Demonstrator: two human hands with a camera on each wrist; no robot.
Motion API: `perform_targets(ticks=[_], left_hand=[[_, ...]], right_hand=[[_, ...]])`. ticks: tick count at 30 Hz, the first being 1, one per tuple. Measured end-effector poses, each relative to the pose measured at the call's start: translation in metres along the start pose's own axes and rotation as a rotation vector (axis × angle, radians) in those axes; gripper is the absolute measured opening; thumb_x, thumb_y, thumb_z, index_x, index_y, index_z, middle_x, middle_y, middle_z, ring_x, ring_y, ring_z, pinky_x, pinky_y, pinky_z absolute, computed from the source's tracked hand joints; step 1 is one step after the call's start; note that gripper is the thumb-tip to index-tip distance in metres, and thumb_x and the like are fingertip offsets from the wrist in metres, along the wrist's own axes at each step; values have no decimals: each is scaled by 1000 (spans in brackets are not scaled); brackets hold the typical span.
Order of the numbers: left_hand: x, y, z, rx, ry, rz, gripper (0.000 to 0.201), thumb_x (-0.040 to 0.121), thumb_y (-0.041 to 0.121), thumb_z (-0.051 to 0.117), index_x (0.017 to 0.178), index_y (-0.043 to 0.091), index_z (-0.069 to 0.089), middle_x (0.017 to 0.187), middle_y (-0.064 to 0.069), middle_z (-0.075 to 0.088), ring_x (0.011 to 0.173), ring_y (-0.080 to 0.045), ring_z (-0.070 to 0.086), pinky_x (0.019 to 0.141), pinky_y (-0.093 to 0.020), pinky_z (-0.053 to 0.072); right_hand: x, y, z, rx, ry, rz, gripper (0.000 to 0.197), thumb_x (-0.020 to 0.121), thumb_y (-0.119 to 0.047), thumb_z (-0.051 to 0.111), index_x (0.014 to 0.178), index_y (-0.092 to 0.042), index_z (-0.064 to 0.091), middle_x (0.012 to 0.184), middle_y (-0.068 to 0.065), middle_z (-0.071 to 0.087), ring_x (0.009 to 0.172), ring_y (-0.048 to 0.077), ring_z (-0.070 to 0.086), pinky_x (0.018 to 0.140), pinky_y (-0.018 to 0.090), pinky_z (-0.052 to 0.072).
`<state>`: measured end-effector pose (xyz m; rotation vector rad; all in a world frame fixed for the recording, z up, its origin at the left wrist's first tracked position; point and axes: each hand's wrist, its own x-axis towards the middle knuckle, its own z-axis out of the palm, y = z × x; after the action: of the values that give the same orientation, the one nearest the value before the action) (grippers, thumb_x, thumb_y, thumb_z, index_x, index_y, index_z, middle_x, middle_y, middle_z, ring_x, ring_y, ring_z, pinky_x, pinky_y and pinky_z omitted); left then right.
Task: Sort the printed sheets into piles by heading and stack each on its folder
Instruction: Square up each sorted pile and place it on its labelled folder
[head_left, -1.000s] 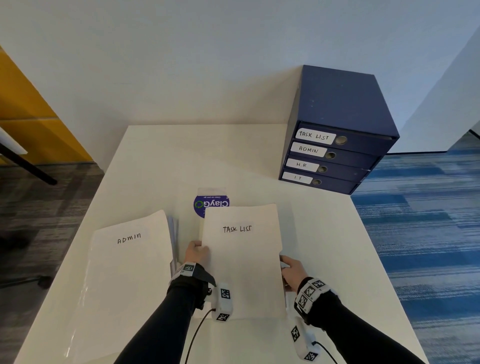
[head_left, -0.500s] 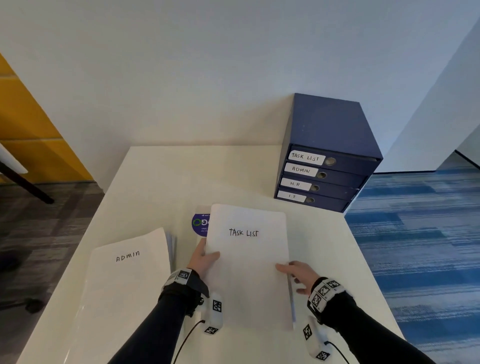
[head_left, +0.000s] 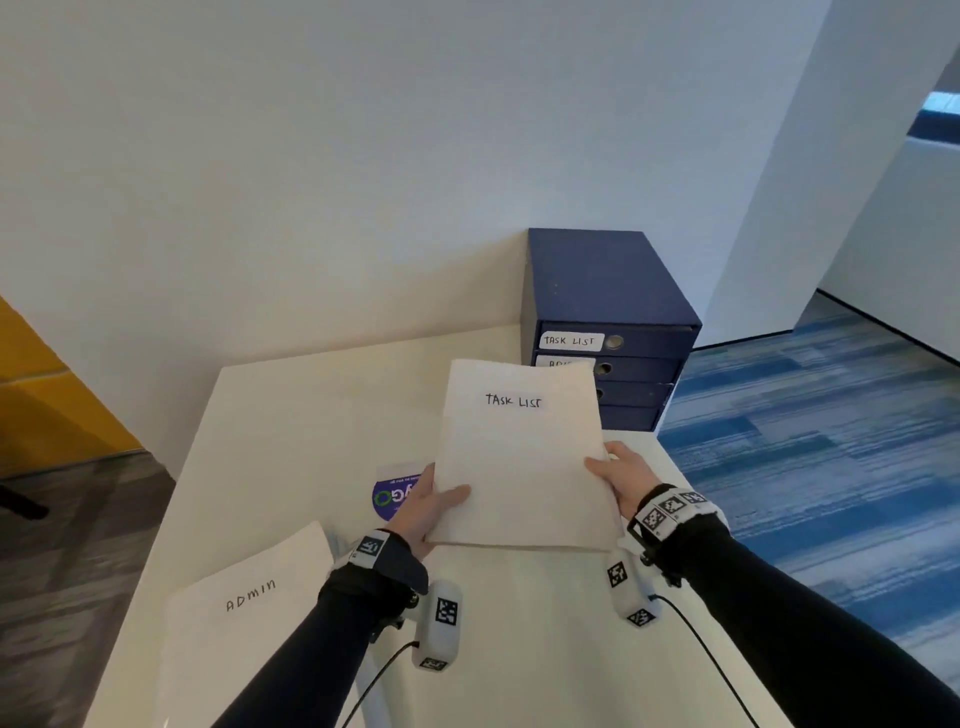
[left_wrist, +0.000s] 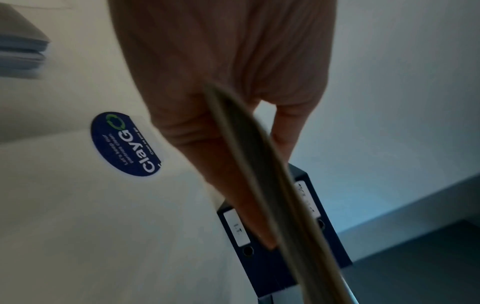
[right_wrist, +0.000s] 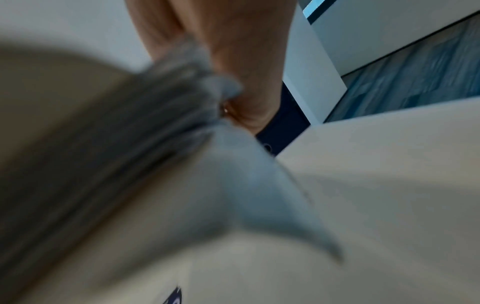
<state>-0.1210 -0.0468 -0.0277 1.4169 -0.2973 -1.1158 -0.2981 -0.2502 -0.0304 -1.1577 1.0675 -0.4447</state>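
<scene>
A stack of white sheets headed TASK LIST is held off the table between both hands. My left hand grips its left edge, thumb on top; the left wrist view shows the TASK LIST stack edge-on between thumb and fingers. My right hand grips the right edge, and the stack's edge shows blurred in the right wrist view. A second pile headed ADMIN lies on the table at the front left. The blue drawer box, with drawers labelled TASK LIST and others, stands just beyond the held stack.
The white table carries a round blue sticker beside my left hand. A white wall rises behind the table. Blue carpet lies to the right, and the table's right edge runs close to my right arm.
The TASK LIST stack has been lifted off the table and carried forward and right toward the drawer box. The head view has tilted up. The ADMIN pile stayed put.
</scene>
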Motion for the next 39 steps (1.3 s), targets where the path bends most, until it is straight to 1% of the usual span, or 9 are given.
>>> perform_targets(ticks=[4,8,11,17,27,32,34,36,39], left_hand=[[5,8,-4,-20,20,62,43,89,-5,55,127,13,45,121,-12,60,101,-28,60,82,-39,51],[8,15,-17,-102,28,67,46,90,-3,55,131,12,45,126,-13,60,110,-32,59,86,-40,51],[7,18,-24,-124,34,69,45,90,-1,56,130,17,47,124,-10,63,110,-29,61,82,-38,53],[3,18,-30,-173,48,73,50,85,3,64,129,21,48,122,-7,64,112,-29,60,88,-42,51],[-27,49,-27,-210,-23,163,63,71,11,67,130,14,47,126,-12,60,107,-31,61,66,-35,57],[-34,66,0,-89,-97,132,48,84,6,64,129,14,47,124,-11,62,104,-30,63,71,-35,57],[-35,70,19,-69,-139,134,41,88,3,59,126,12,47,120,-10,62,96,-25,63,59,-28,56],[-33,71,40,-56,-188,118,40,88,0,59,124,10,47,114,-10,63,92,-22,63,57,-27,56],[-31,73,72,-5,-230,70,29,92,-3,49,118,10,47,101,-7,62,80,-19,61,50,-24,54]], right_hand=[[6,-34,9,-175,-73,-13,14,93,-8,54,106,-6,50,104,15,58,79,22,58,66,33,49],[34,-76,5,-488,-14,-128,47,94,-45,48,131,-20,38,111,10,56,91,26,59,69,39,55],[62,-102,-2,-893,113,-247,62,94,-42,48,145,-20,20,133,16,46,115,35,52,91,44,48],[102,-114,1,-1247,147,-154,79,93,-37,51,149,-11,2,139,23,38,122,38,45,99,43,39],[50,-93,-12,-1175,102,-152,73,95,-35,47,148,-21,-1,116,17,60,82,28,59,73,32,45],[-12,-68,-23,-1093,74,-158,63,99,-32,38,150,-17,3,129,25,52,111,39,55,90,40,44],[-31,-61,-35,-963,-19,-119,65,95,-16,51,148,-10,15,124,24,54,109,39,57,89,42,48],[-53,-57,-50,-681,-121,-24,53,91,-5,57,139,-1,35,101,17,62,88,33,63,68,38,56],[-82,-61,-78,-25,-67,67,33,99,-26,45,119,-2,55,91,17,63,79,32,61,64,43,54]])
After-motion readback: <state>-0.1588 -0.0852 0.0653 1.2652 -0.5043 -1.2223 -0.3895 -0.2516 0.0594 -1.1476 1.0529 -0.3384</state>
